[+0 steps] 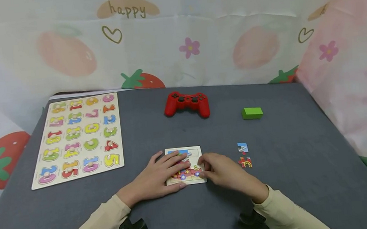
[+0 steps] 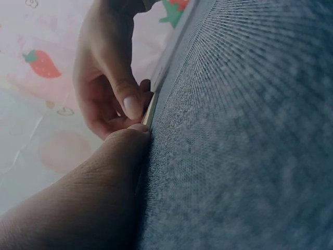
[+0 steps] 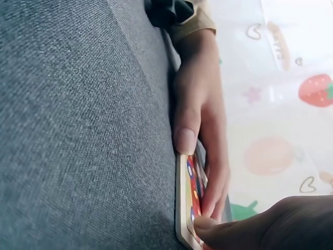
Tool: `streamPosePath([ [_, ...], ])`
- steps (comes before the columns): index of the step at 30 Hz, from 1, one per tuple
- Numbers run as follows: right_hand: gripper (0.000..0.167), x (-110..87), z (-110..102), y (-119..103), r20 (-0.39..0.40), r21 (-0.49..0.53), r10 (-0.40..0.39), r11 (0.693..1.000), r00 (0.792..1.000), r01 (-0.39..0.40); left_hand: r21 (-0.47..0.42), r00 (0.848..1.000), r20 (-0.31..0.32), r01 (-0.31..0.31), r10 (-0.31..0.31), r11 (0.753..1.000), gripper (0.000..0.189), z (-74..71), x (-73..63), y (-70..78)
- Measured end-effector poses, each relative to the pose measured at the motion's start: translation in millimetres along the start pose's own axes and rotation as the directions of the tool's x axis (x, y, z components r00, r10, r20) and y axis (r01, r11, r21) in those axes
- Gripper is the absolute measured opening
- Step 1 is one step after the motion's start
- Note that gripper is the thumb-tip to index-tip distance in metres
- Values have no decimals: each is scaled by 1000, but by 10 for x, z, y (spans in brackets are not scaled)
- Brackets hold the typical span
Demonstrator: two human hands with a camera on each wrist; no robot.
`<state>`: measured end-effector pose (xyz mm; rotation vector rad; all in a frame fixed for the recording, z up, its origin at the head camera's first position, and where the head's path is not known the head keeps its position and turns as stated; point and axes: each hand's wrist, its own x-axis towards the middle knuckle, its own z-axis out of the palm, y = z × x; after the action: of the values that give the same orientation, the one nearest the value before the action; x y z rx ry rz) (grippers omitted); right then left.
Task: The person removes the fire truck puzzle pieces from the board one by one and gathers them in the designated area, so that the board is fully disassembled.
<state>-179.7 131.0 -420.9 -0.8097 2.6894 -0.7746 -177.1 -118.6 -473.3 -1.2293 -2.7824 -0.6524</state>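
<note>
While atop puzzle (image 1: 193, 159), left hand (image 1: 157, 176) palm-down

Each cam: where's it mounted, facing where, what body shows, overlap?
Head: on the head, facing forward and down at the table; left hand, right hand, sleeves show.
Left wrist: on that wrist, facing low across the table to the puzzle board; left hand near, right hand beyond.
Right wrist: on that wrist, facing the puzzle board from the right; right hand near, left hand beyond.
Wrist views share both hands and the puzzle board.
</note>
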Motion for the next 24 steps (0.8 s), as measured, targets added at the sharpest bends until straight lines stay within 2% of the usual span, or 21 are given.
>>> streamPosePath([
  [4,13,8,30,-20,-4,-31,3,999,1000,-3,-12,1000,2,4,-4,1000,58,6,6,3],
  [24,14,-22,76,-49,-41,6,39,999,998,-39,-1,999,-23,33,-33,999,59,18,19,-2],
])
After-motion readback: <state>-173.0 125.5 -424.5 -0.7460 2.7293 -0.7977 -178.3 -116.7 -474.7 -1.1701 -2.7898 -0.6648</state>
